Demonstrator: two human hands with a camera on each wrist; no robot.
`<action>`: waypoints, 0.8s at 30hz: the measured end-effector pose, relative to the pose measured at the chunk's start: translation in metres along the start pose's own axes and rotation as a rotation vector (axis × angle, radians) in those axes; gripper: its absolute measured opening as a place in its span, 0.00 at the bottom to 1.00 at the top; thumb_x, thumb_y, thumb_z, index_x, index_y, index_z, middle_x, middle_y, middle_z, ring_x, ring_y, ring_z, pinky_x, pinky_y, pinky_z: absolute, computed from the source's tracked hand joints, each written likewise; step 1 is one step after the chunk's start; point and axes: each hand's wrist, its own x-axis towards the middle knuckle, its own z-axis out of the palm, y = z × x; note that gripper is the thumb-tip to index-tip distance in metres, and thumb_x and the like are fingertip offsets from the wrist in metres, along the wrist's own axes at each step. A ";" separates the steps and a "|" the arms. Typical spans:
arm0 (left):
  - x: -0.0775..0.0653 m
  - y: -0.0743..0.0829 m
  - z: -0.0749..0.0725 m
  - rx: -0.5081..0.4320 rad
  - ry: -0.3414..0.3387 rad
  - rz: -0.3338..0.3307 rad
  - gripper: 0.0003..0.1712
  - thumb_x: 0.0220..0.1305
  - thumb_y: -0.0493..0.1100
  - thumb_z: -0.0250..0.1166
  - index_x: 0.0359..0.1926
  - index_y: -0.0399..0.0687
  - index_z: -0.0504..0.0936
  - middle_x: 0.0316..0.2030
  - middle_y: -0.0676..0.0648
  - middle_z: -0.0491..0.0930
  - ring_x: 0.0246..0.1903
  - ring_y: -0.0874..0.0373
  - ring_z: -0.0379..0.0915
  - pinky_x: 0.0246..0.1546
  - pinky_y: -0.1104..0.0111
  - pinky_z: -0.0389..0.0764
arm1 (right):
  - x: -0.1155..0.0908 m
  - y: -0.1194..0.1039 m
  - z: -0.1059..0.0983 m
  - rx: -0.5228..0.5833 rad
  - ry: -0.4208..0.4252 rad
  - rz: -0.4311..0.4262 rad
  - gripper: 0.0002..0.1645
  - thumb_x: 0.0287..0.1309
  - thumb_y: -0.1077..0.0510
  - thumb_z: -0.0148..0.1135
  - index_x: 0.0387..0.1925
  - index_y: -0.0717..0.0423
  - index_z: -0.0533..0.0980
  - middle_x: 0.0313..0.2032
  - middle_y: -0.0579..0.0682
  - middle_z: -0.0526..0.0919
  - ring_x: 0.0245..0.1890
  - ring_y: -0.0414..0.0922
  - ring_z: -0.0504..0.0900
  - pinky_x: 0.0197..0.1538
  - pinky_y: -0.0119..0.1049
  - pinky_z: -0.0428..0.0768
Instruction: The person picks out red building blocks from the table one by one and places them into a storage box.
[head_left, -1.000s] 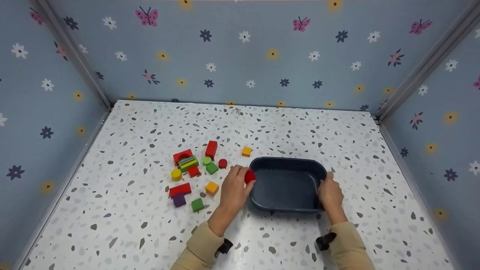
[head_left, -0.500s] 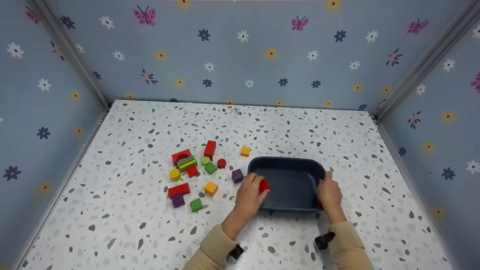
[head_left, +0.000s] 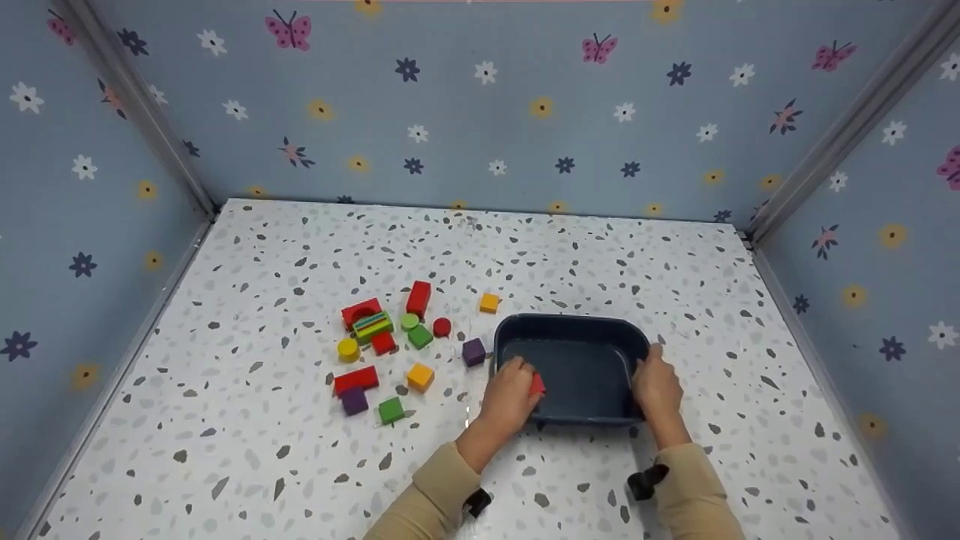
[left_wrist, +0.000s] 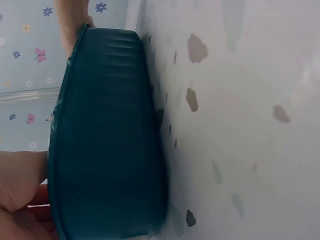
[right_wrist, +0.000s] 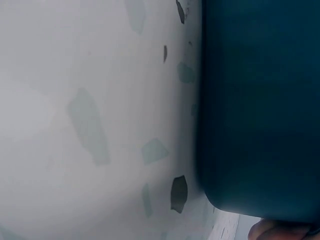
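A dark blue rectangular tub [head_left: 585, 367] stands on the speckled tabletop. My left hand [head_left: 510, 394] reaches over its left front part and pinches a red block [head_left: 537, 385], mostly covered by the fingers. In the left wrist view that hand [left_wrist: 20, 185] shows beside the tub's rim, with a bit of red at the fingers. My right hand [head_left: 658, 386] grips the tub's right rim, thumb side up. Only its fingertips [right_wrist: 280, 230] appear below the tub wall in the right wrist view. Just left of the tub lies a purple cube [head_left: 473, 352].
Left of the tub several toy blocks lie scattered: a red arch [head_left: 361, 311], a green striped block [head_left: 373, 327], a yellow cylinder [head_left: 348, 349], an orange cube [head_left: 421, 377] and a green cube [head_left: 391, 410]. A small orange cube [head_left: 489, 303] lies behind. Patterned walls [head_left: 480, 105] enclose the table.
My left hand has moved right with the red block, from the tub's left rim to over its inside, then lower. The purple cube has come into view. The right hand keeps its grip.
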 end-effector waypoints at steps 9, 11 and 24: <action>0.008 0.002 0.002 0.114 -0.103 -0.005 0.07 0.42 0.37 0.70 0.19 0.42 0.78 0.24 0.46 0.75 0.27 0.52 0.75 0.28 0.64 0.76 | 0.000 0.000 0.000 -0.015 -0.017 0.000 0.15 0.63 0.61 0.43 0.48 0.66 0.59 0.36 0.76 0.73 0.33 0.67 0.76 0.29 0.57 0.72; 0.010 0.003 0.003 0.126 -0.132 -0.014 0.05 0.42 0.35 0.69 0.19 0.43 0.79 0.24 0.45 0.76 0.26 0.52 0.76 0.25 0.63 0.76 | 0.001 0.000 0.000 -0.022 -0.027 -0.001 0.16 0.63 0.61 0.42 0.49 0.67 0.59 0.36 0.76 0.74 0.32 0.66 0.76 0.29 0.56 0.72; 0.021 0.010 0.005 0.165 -0.316 -0.131 0.06 0.50 0.32 0.63 0.32 0.40 0.81 0.30 0.43 0.80 0.31 0.50 0.78 0.29 0.61 0.78 | 0.001 -0.001 -0.001 -0.006 -0.042 0.014 0.15 0.63 0.60 0.42 0.48 0.66 0.59 0.37 0.75 0.73 0.34 0.66 0.76 0.31 0.56 0.72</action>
